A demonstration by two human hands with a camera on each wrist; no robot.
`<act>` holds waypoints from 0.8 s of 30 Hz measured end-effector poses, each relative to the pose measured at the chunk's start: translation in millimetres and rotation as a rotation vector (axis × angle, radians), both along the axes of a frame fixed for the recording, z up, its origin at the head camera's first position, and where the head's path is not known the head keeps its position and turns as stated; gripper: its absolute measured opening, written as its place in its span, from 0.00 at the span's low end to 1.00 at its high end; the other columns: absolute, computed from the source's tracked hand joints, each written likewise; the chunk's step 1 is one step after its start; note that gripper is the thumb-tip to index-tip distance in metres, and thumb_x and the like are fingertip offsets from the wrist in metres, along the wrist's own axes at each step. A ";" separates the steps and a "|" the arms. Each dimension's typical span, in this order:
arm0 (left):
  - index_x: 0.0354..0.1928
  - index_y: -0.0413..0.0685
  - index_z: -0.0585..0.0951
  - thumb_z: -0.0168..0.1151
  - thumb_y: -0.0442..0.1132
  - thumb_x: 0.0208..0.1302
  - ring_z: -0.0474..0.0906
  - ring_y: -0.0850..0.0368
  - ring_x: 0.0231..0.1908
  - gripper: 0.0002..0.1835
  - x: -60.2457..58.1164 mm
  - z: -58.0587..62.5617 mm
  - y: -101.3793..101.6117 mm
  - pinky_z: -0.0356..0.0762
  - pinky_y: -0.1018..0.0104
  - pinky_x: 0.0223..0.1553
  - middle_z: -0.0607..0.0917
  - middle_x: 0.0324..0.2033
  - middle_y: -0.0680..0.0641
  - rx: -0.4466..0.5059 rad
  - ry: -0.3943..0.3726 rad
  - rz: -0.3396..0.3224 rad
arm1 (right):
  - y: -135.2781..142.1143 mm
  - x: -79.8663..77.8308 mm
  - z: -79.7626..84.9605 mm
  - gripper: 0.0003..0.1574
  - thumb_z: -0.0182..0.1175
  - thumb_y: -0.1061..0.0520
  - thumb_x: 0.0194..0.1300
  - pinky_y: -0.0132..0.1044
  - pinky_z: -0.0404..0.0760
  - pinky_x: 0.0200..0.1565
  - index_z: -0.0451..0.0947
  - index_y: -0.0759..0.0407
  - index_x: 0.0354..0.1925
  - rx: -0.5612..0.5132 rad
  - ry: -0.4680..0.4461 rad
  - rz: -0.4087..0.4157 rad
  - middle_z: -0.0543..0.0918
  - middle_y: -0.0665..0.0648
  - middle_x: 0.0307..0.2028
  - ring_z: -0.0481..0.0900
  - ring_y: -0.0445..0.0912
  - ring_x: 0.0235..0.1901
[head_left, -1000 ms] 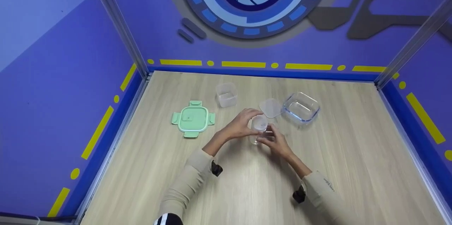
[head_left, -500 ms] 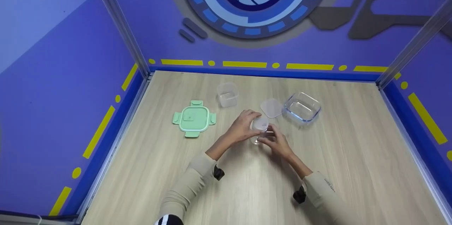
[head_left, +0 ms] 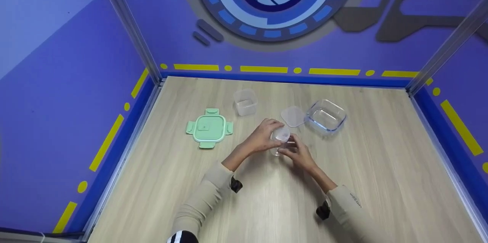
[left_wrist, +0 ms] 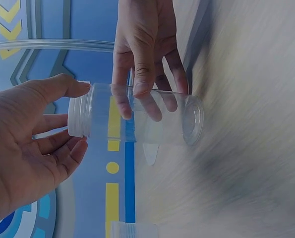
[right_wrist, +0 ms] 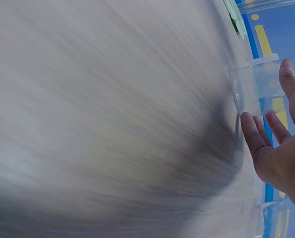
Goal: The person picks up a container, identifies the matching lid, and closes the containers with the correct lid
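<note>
A clear cylindrical jar (left_wrist: 173,130) with a whitish screw lid (head_left: 282,134) is held upright near the table's middle. With the thumb and fingers of my left hand (head_left: 263,137), I grip the lid at its rim. My right hand (head_left: 301,156) holds the jar's body from the right, thumb and fingers around its clear wall. In the left wrist view the lid's ridged side shows between left thumb and fingers. Whether the jar's base touches the table is hard to tell.
A green clip lid (head_left: 209,128) lies at left on the wooden table (head_left: 381,166). Behind the hands stand a translucent square container (head_left: 245,102) and a glass dish (head_left: 326,115). A translucent flat lid (head_left: 293,116) lies beside the dish. Purple walls enclose the table.
My left wrist has shifted slightly to the right, with the hand still on the jar's lid. The right hand stays around the jar, and the other containers have not moved.
</note>
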State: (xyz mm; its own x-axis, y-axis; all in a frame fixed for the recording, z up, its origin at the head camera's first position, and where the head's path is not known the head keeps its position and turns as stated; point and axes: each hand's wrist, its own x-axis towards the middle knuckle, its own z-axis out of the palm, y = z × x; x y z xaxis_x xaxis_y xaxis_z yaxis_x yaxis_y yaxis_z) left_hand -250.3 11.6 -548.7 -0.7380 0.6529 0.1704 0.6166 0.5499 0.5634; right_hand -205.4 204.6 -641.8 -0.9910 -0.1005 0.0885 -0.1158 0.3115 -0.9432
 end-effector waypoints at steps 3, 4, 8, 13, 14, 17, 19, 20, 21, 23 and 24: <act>0.65 0.39 0.77 0.73 0.37 0.59 0.74 0.47 0.62 0.31 -1.0 0.5 -1.1 0.75 0.56 0.65 0.81 0.61 0.41 0.005 -0.017 -0.021 | 0.1 0.0 0.3 0.36 0.71 0.63 0.62 0.57 0.77 0.64 0.70 0.63 0.66 0.002 -0.011 0.000 0.82 0.66 0.58 0.80 0.62 0.59; 0.65 0.39 0.77 0.73 0.36 0.59 0.74 0.47 0.62 0.31 -1.3 0.6 -1.6 0.74 0.55 0.65 0.80 0.61 0.41 0.008 -0.022 -0.030 | 0.0 0.0 0.6 0.36 0.71 0.63 0.62 0.58 0.77 0.65 0.70 0.63 0.66 0.000 -0.016 0.000 0.82 0.67 0.58 0.80 0.62 0.60; 0.66 0.38 0.76 0.72 0.34 0.59 0.72 0.44 0.66 0.32 -2.6 2.5 -3.5 0.71 0.51 0.69 0.79 0.64 0.39 0.018 -0.046 -0.064 | -0.2 0.3 1.7 0.37 0.71 0.62 0.63 0.57 0.77 0.65 0.69 0.63 0.67 0.012 -0.022 0.004 0.81 0.67 0.60 0.79 0.63 0.61; 0.68 0.39 0.74 0.73 0.37 0.60 0.70 0.43 0.69 0.33 -1.7 6.9 -4.3 0.68 0.50 0.72 0.77 0.66 0.39 0.013 -0.055 -0.080 | 0.6 1.3 1.8 0.36 0.70 0.61 0.64 0.57 0.78 0.64 0.69 0.63 0.67 0.015 -0.010 0.006 0.81 0.66 0.60 0.80 0.61 0.60; 0.68 0.39 0.74 0.73 0.39 0.61 0.70 0.44 0.69 0.33 -0.9 7.7 -4.0 0.68 0.51 0.72 0.77 0.66 0.39 0.007 -0.048 -0.073 | 0.9 1.6 1.6 0.36 0.70 0.61 0.64 0.57 0.78 0.64 0.69 0.63 0.67 0.014 -0.011 0.005 0.81 0.66 0.59 0.80 0.61 0.60; 0.68 0.42 0.75 0.73 0.45 0.63 0.72 0.46 0.67 0.33 2.5 10.7 -2.3 0.71 0.54 0.70 0.78 0.64 0.41 -0.026 0.003 -0.020 | 1.2 2.5 1.1 0.35 0.71 0.62 0.63 0.59 0.77 0.64 0.70 0.62 0.66 0.005 -0.023 0.001 0.82 0.66 0.58 0.80 0.62 0.60; 0.67 0.43 0.75 0.72 0.48 0.64 0.74 0.48 0.65 0.33 5.0 11.9 -0.4 0.73 0.56 0.68 0.79 0.62 0.43 -0.063 0.054 0.030 | 1.2 2.4 0.6 0.35 0.71 0.62 0.63 0.59 0.77 0.64 0.70 0.62 0.65 0.004 -0.028 0.001 0.82 0.66 0.58 0.80 0.63 0.60; 0.67 0.44 0.75 0.71 0.50 0.64 0.74 0.49 0.64 0.33 6.1 12.3 0.6 0.75 0.57 0.67 0.80 0.61 0.43 -0.083 0.077 0.055 | 1.0 2.2 0.5 0.35 0.71 0.62 0.63 0.59 0.77 0.64 0.70 0.62 0.65 0.008 -0.029 0.002 0.82 0.66 0.58 0.80 0.63 0.60; 0.67 0.45 0.76 0.71 0.51 0.65 0.75 0.50 0.63 0.32 7.2 12.6 1.7 0.76 0.58 0.65 0.81 0.60 0.44 -0.100 0.096 0.077 | 0.8 2.0 0.5 0.35 0.71 0.62 0.63 0.59 0.77 0.64 0.70 0.62 0.65 0.010 -0.030 0.003 0.82 0.66 0.58 0.80 0.63 0.60; 0.67 0.46 0.76 0.71 0.52 0.65 0.76 0.51 0.61 0.32 8.9 12.5 3.6 0.77 0.59 0.64 0.81 0.58 0.45 -0.126 0.119 0.109 | 0.4 1.2 0.4 0.36 0.71 0.61 0.63 0.58 0.78 0.63 0.69 0.62 0.66 0.020 -0.026 0.011 0.81 0.66 0.58 0.80 0.63 0.60; 0.66 0.46 0.77 0.71 0.52 0.65 0.77 0.51 0.61 0.32 9.5 12.4 4.5 0.78 0.59 0.63 0.82 0.58 0.45 -0.132 0.125 0.119 | 0.2 0.9 0.6 0.36 0.71 0.61 0.63 0.58 0.78 0.63 0.69 0.62 0.66 0.022 -0.026 0.012 0.81 0.66 0.58 0.80 0.62 0.60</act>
State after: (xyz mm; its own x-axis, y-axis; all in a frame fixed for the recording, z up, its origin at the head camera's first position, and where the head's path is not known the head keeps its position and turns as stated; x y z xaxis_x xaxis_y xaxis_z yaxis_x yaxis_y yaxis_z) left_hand -240.8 16.1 -536.3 -0.7896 0.5855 0.1840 0.6036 0.6866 0.4053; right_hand -204.5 204.8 -641.1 -0.9916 -0.1145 0.0606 -0.0956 0.3309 -0.9388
